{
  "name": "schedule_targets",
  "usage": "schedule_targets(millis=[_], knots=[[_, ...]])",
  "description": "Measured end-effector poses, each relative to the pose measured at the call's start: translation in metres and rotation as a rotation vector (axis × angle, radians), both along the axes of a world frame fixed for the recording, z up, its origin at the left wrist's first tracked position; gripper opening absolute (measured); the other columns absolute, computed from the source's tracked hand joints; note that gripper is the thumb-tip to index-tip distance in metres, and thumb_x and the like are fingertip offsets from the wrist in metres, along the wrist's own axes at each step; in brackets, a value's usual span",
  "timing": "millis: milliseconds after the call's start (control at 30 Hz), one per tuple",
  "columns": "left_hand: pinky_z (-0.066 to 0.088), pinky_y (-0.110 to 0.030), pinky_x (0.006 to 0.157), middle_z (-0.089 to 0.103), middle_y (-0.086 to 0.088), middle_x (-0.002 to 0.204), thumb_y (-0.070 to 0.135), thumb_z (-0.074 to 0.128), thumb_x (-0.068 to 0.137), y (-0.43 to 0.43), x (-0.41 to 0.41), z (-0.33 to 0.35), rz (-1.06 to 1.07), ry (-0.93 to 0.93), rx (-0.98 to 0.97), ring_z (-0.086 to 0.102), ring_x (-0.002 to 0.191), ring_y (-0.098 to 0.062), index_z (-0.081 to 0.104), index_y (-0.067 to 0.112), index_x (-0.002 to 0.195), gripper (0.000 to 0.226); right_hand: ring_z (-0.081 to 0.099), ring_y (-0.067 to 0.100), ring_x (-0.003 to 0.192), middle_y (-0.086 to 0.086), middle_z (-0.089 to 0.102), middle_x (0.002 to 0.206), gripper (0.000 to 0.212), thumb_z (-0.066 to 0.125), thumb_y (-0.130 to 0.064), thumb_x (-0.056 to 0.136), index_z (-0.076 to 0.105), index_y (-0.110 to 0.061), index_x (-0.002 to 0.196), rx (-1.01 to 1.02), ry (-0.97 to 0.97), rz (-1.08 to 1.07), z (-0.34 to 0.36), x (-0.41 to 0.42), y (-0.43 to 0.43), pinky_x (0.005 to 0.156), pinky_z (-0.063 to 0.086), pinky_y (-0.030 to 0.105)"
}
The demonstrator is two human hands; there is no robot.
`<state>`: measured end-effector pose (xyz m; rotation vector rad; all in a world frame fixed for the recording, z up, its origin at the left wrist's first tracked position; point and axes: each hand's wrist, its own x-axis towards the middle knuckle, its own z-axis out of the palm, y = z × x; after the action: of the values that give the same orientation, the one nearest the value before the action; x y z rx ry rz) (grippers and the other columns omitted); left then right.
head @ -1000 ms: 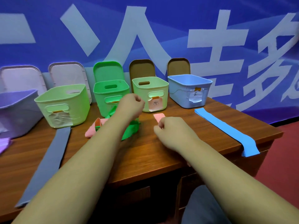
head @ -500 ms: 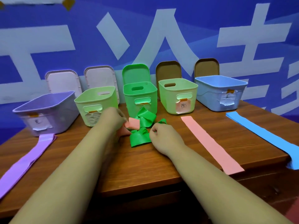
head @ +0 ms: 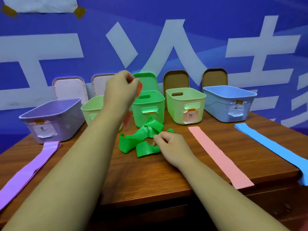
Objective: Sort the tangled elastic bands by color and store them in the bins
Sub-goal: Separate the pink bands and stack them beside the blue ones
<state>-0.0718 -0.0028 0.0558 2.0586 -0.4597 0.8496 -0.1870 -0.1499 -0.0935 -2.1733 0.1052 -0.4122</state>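
Note:
My left hand [head: 121,90] is raised in front of the bins and grips a pink elastic band [head: 127,120] that hangs down behind my forearm. A crumpled green band [head: 141,141] lies in a heap on the table before the green bin [head: 148,106]. My right hand [head: 168,145] rests on the heap's right side and pinches the green band. Flat on the table lie a pink band [head: 220,157], a blue band [head: 273,147] and a purple band [head: 28,172].
Five open bins stand in a row at the back: a purple bin [head: 50,119], a pale green bin [head: 93,109], the green one, another pale green bin [head: 185,105] and a blue bin [head: 230,102]. Lids lean against the blue wall behind. The table's front edge [head: 150,200] is near.
My left hand has lifted from the table up in front of the bins, pulling the pink band out of the green heap. My right hand stays on the green band.

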Motion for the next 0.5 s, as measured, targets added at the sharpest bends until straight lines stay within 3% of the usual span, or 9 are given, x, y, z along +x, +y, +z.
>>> schedule_targets(millis=[100,200,333,433,500], knots=[[0.044,-0.029,0.071,0.070,0.004,0.084,0.036,0.070,0.096,-0.027,0.000,-0.028,-0.087,0.060,0.209,0.064,0.082,-0.019,0.076,0.021,0.095,0.016,0.057,0.009,0.063,-0.001,0.066,0.072,0.039,0.052,-0.047,0.107,0.077,-0.029,0.084,0.204,-0.051,0.031,0.002,0.000,-0.002,0.066,0.045,0.032],[0.039,-0.026,0.072,0.075,0.001,0.090,0.036,0.075,0.094,-0.044,-0.001,-0.070,-0.165,0.175,0.303,0.068,0.090,-0.020,0.079,0.021,0.096,0.015,0.055,0.009,0.058,-0.004,0.067,0.071,0.032,0.048,-0.038,0.108,0.077,-0.030,0.096,0.348,-0.060,-0.002,0.000,0.005,-0.006,0.062,0.045,0.032],[0.045,-0.027,0.074,0.073,0.013,0.085,0.037,0.076,0.094,-0.046,-0.004,-0.101,-0.258,0.292,0.205,0.069,0.090,-0.015,0.077,0.029,0.088,0.010,0.059,0.011,0.064,-0.005,0.075,0.084,0.034,0.041,-0.031,0.111,0.069,-0.033,0.129,0.441,0.027,-0.094,-0.004,0.013,-0.017,0.056,0.050,0.028],[0.058,-0.032,0.076,0.074,0.015,0.084,0.037,0.075,0.095,-0.046,-0.008,-0.108,-0.317,0.362,0.115,0.071,0.086,-0.013,0.078,0.030,0.087,0.011,0.061,0.012,0.066,-0.003,0.077,0.093,0.030,0.043,-0.032,0.112,0.061,-0.041,0.134,0.470,0.021,-0.111,-0.004,0.016,-0.019,0.051,0.051,0.025],[0.063,-0.038,0.071,0.074,0.014,0.082,0.037,0.075,0.095,-0.045,-0.011,-0.112,-0.355,0.384,0.097,0.071,0.083,-0.012,0.079,0.030,0.089,0.010,0.062,0.013,0.067,-0.002,0.076,0.095,0.030,0.042,-0.038,0.112,0.064,-0.036,0.133,0.458,0.015,-0.124,-0.005,0.019,-0.021,0.052,0.051,0.026]])
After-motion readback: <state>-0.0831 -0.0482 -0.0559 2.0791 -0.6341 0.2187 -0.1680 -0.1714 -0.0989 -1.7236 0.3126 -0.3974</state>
